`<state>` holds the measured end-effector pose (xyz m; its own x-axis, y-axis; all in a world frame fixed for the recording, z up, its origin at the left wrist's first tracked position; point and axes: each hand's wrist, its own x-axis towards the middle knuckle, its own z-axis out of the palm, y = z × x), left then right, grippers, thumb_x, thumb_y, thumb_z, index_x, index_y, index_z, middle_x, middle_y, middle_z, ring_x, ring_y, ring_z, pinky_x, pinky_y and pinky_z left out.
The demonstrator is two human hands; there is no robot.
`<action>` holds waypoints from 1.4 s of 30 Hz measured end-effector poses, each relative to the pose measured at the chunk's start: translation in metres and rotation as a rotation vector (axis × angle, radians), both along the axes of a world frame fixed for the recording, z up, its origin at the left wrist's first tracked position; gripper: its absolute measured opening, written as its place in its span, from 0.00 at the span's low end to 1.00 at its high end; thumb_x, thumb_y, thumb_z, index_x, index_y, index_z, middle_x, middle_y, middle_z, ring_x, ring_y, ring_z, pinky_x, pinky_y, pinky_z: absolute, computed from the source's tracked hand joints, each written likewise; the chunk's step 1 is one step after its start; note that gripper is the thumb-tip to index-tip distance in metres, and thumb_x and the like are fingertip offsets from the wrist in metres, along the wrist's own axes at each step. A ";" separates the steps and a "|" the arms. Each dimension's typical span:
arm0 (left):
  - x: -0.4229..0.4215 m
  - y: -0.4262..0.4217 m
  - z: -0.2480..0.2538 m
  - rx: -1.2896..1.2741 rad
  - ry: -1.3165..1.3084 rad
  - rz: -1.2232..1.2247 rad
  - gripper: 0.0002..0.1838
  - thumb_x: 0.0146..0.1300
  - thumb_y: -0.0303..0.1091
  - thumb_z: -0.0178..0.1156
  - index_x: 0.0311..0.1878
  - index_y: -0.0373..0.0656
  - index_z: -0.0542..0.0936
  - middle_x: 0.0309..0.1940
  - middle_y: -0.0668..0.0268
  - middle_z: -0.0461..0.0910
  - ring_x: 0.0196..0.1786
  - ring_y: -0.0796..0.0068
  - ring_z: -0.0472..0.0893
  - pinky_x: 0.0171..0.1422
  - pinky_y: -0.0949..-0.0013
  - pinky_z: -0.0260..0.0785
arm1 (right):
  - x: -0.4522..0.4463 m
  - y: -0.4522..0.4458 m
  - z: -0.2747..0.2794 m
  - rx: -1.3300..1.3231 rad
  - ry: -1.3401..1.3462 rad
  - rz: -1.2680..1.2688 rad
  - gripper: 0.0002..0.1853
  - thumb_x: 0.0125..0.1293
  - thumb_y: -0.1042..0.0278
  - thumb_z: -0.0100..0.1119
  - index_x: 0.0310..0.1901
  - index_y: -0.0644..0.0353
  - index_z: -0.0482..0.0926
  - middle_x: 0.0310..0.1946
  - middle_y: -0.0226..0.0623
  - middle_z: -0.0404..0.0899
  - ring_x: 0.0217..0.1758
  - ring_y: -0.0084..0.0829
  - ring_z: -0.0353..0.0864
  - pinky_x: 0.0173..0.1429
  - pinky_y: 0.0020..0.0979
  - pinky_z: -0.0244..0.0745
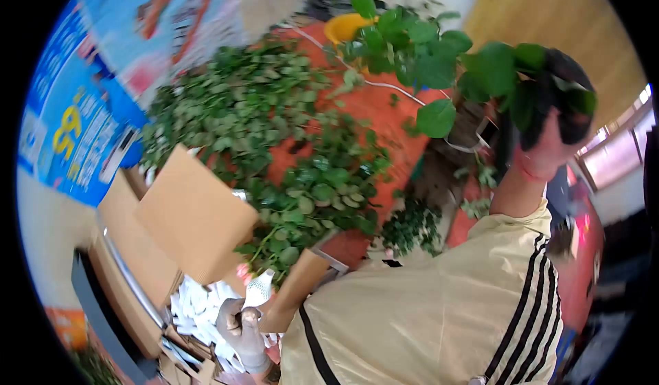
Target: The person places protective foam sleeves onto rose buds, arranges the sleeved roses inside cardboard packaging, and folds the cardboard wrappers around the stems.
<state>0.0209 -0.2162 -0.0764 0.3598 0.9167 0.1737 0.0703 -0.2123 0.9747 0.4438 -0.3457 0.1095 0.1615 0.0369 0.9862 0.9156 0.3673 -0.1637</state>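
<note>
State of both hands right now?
Left hand: closed, holding a white mesh sleeve.
Right hand: closed, holding leafy greenery.

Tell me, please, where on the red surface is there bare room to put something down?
The widest bare patch of the red surface lies between the leafy stems and the white cable. A smaller gap shows among the stems. Its left and near sides are crowded by these stems; the cardboard box holds many white pieces.
</note>
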 end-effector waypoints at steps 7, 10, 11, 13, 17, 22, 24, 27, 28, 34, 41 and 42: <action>0.016 0.003 0.008 -0.050 0.032 -0.204 0.14 0.61 0.38 0.59 0.36 0.34 0.73 0.23 0.66 0.71 0.26 0.80 0.70 0.30 0.76 0.59 | -0.048 -0.132 0.034 -0.653 -0.286 0.306 0.13 0.59 0.67 0.59 0.33 0.71 0.72 0.27 0.51 0.78 0.28 0.44 0.80 0.36 0.45 0.78; 0.021 0.005 0.008 -0.049 0.042 -0.322 0.13 0.60 0.35 0.58 0.37 0.33 0.74 0.26 0.65 0.73 0.28 0.79 0.71 0.33 0.75 0.61 | -0.065 -0.147 0.018 -0.803 -0.322 0.172 0.08 0.56 0.70 0.59 0.31 0.67 0.75 0.31 0.47 0.80 0.32 0.45 0.81 0.36 0.43 0.78; 0.023 0.005 0.005 -0.045 0.019 -0.313 0.13 0.59 0.35 0.59 0.36 0.33 0.74 0.28 0.64 0.74 0.29 0.78 0.71 0.34 0.74 0.62 | -0.066 -0.149 0.009 -0.865 -0.295 0.147 0.08 0.53 0.71 0.60 0.33 0.66 0.76 0.34 0.46 0.80 0.34 0.45 0.81 0.38 0.43 0.77; 0.027 0.004 0.006 -0.038 -0.006 -0.310 0.13 0.58 0.36 0.61 0.33 0.33 0.74 0.29 0.64 0.74 0.31 0.76 0.72 0.38 0.72 0.63 | -0.064 -0.149 -0.022 -0.967 -0.245 0.057 0.11 0.47 0.73 0.61 0.35 0.64 0.79 0.39 0.44 0.80 0.39 0.46 0.80 0.43 0.44 0.76; 0.027 -0.004 0.006 -0.026 -0.013 -0.361 0.13 0.57 0.36 0.61 0.33 0.33 0.74 0.28 0.64 0.73 0.30 0.77 0.70 0.36 0.73 0.62 | -0.068 -0.138 -0.082 -1.124 -0.157 -0.092 0.21 0.42 0.71 0.64 0.43 0.55 0.80 0.46 0.36 0.77 0.54 0.40 0.73 0.58 0.38 0.68; 0.015 -0.010 0.001 -0.085 -0.053 -0.298 0.09 0.56 0.31 0.61 0.33 0.34 0.73 0.26 0.66 0.70 0.28 0.79 0.67 0.34 0.74 0.60 | -0.052 -0.100 -0.136 -1.306 -0.381 -0.242 0.19 0.48 0.67 0.61 0.46 0.47 0.80 0.48 0.31 0.76 0.53 0.33 0.74 0.61 0.34 0.67; 0.015 -0.013 0.000 -0.091 -0.021 -0.258 0.08 0.55 0.29 0.60 0.34 0.34 0.74 0.27 0.66 0.71 0.28 0.78 0.68 0.34 0.74 0.60 | -0.040 -0.083 -0.164 -1.854 -0.324 -0.290 0.23 0.50 0.66 0.61 0.52 0.51 0.78 0.54 0.37 0.74 0.59 0.39 0.70 0.63 0.39 0.64; 0.008 -0.013 -0.003 0.006 0.040 -0.243 0.07 0.51 0.23 0.57 0.34 0.33 0.75 0.25 0.63 0.73 0.27 0.77 0.70 0.31 0.73 0.61 | -0.052 -0.056 -0.178 -1.673 -0.120 -0.042 0.25 0.51 0.63 0.61 0.55 0.54 0.74 0.54 0.40 0.74 0.60 0.43 0.70 0.63 0.39 0.65; 0.013 -0.015 0.004 0.040 0.084 -0.270 0.06 0.51 0.22 0.57 0.34 0.33 0.76 0.24 0.62 0.74 0.26 0.76 0.71 0.30 0.72 0.61 | -0.062 -0.038 -0.173 -1.529 0.039 0.224 0.27 0.51 0.62 0.59 0.55 0.56 0.73 0.51 0.42 0.73 0.55 0.44 0.72 0.61 0.37 0.67; 0.032 -0.025 0.025 0.201 0.196 -0.356 0.06 0.53 0.25 0.61 0.35 0.36 0.78 0.27 0.59 0.77 0.27 0.69 0.75 0.33 0.69 0.66 | -0.152 0.021 -0.165 -1.173 -0.082 0.679 0.33 0.55 0.51 0.61 0.60 0.59 0.68 0.52 0.47 0.73 0.54 0.45 0.73 0.56 0.38 0.70; 0.014 -0.028 -0.002 -0.079 0.165 -0.127 0.15 0.54 0.26 0.58 0.46 0.33 0.78 0.30 0.61 0.79 0.31 0.74 0.77 0.38 0.71 0.69 | -0.091 -0.003 -0.173 -1.505 -0.223 0.349 0.24 0.53 0.51 0.60 0.49 0.54 0.75 0.38 0.37 0.81 0.44 0.39 0.79 0.52 0.37 0.74; 0.009 -0.027 -0.004 -0.074 0.161 -0.120 0.15 0.54 0.26 0.58 0.46 0.33 0.78 0.30 0.61 0.79 0.31 0.74 0.77 0.38 0.71 0.69 | -0.069 -0.014 -0.178 -1.698 -0.255 0.201 0.22 0.52 0.51 0.60 0.46 0.54 0.77 0.38 0.37 0.81 0.45 0.39 0.79 0.51 0.38 0.74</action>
